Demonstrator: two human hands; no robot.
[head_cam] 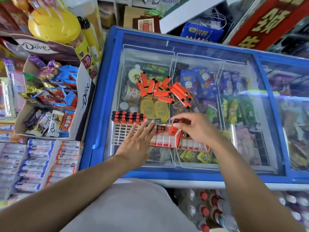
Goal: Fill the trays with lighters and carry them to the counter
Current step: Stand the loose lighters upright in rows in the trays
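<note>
Grey-clad lap [133, 206] at frame bottom, both forearms reaching forward over the blue chest freezer [100, 101], whose glass lid serves as the work surface.

Left hand [137, 141]: flat, fingers straight and spread, pressing on the white slotted tray [122, 133], apparently steadying it. Holds nothing.

Right hand [195, 129]: fingers curled, pinching one red lighter [173, 130], long axis roughly upright, bottom end pointing down toward the tray's red-trimmed section [163, 141].

Tray state: far-left row already filled with lighters standing black caps up [128, 117]; most slots nearer the person look unfilled. A second red tray [194, 144] sits just right, partly under the right hand.

Key relation: loose lighter pile [165, 90] lies on the glass beyond the trays, ahead and slightly left of the right hand, axes pointing every which way. Right hand is the nearer one for picking; left is tied up bracing.

Judgement: mid-fill, well short of done. Next move needs the held lighter vertical and lined up with an open slot before it drops.
</note>
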